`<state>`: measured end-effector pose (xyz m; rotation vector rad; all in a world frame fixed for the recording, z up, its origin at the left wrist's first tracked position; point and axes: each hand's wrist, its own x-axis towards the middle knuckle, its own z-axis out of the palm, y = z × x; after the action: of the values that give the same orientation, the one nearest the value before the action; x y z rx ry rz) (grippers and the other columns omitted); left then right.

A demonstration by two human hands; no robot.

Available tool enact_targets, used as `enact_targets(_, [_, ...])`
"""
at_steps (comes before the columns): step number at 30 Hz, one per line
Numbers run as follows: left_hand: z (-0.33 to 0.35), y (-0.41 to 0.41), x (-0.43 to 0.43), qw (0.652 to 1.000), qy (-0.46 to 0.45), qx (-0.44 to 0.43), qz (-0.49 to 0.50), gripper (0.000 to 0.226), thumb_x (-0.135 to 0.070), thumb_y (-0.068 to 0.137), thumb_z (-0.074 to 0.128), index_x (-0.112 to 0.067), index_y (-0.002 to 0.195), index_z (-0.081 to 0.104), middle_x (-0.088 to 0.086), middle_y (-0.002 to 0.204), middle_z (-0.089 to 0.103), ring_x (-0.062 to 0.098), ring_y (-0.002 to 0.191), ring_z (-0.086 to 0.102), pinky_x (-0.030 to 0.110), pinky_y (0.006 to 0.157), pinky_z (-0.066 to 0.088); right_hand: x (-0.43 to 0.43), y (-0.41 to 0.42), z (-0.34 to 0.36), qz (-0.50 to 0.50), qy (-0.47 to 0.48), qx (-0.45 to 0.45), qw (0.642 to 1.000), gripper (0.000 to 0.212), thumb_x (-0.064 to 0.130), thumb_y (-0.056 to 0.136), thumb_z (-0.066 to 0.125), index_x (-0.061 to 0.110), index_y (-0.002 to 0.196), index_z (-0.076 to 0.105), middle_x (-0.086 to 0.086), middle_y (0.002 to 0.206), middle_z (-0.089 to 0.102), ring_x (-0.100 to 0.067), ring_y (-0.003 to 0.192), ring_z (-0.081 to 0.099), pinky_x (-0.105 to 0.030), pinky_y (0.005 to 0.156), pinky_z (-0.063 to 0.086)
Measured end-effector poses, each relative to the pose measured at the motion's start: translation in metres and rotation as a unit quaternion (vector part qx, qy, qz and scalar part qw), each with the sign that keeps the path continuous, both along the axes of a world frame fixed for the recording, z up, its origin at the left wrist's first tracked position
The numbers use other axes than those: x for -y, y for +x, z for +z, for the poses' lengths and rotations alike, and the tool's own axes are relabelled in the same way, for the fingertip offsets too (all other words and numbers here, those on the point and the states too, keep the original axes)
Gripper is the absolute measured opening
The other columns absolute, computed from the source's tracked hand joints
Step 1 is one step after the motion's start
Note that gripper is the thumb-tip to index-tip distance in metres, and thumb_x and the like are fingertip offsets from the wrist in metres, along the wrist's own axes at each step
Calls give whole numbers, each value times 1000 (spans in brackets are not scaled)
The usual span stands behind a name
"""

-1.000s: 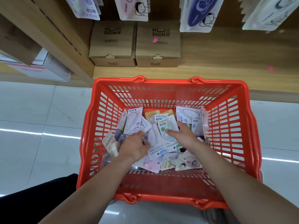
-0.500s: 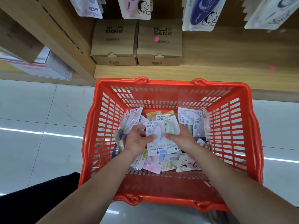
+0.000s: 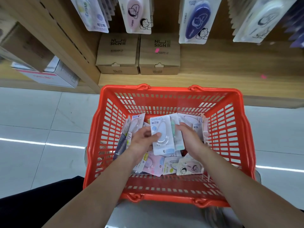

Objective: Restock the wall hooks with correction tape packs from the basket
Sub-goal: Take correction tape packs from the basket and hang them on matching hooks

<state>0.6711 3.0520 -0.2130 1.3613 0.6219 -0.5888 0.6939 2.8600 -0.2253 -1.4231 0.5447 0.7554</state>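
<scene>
A red plastic basket (image 3: 230, 129) stands in front of me on the floor, holding several correction tape packs (image 3: 189, 167). My left hand (image 3: 141, 142) pinches a white and blue correction tape pack (image 3: 162, 129), thumb on its front, lifted above the pile. My right hand (image 3: 187, 135) is beside it with curled fingers on a green-edged pack (image 3: 176, 137) just behind the first. Several packs hang on wall hooks above: a pink one (image 3: 134, 15) and a dark blue one (image 3: 196, 20).
Two brown cardboard boxes (image 3: 158, 55) sit on the low wooden shelf (image 3: 222, 76) behind the basket. A white box (image 3: 49, 76) lies on the lower left shelf. Pale floor tiles (image 3: 41, 120) surround the basket.
Both hands went from sorting in the pile to lifting packs. The white and blue pack has risen and now stands upright in my left hand. The view has tilted up toward the hooks.
</scene>
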Motion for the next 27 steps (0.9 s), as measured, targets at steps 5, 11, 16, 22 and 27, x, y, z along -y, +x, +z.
enact_targets(5, [3, -1, 7, 1000, 6, -10, 19, 47, -13, 88, 80, -5, 129, 58, 16, 120, 72, 31, 106, 73, 48, 93, 60, -10, -8, 20, 79, 9, 45, 996, 53, 37, 83, 78, 27, 132, 62, 2, 122, 73, -18, 110, 71, -48, 100, 56])
enact_targets(11, [13, 11, -15, 999, 2, 11, -52, 62, -13, 80, 87, -26, 133, 56, 9, 123, 70, 25, 105, 71, 35, 77, 57, -3, 0, 29, 251, -31, 78, 964, 40, 17, 88, 78, 27, 125, 69, 6, 114, 74, -11, 107, 69, -34, 96, 53])
enact_targets(16, [12, 13, -29, 993, 37, 2, -114, 42, -13, 78, 87, -23, 116, 72, 12, 120, 72, 28, 106, 73, 40, 87, 60, 5, -1, 30, 93, -84, 90, 988, 47, 19, 75, 92, 19, 115, 67, 3, 111, 68, -11, 103, 67, -20, 77, 55])
enact_targets(22, [8, 7, -4, 983, 29, -18, -183, 38, -17, 81, 86, -12, 115, 69, 6, 110, 77, 25, 100, 75, 42, 83, 60, -3, -13, 15, -115, -67, 82, 988, 48, 22, 74, 93, 20, 114, 67, -4, 112, 74, -25, 101, 74, -39, 82, 61])
enact_targets(27, [0, 10, 31, 986, 34, 10, -165, 40, -18, 83, 85, -13, 117, 65, 1, 107, 77, 13, 94, 75, 27, 77, 61, 7, -23, 13, -131, -32, 56, 989, 30, 15, 87, 82, 17, 114, 69, -2, 105, 78, -19, 95, 76, -36, 80, 62])
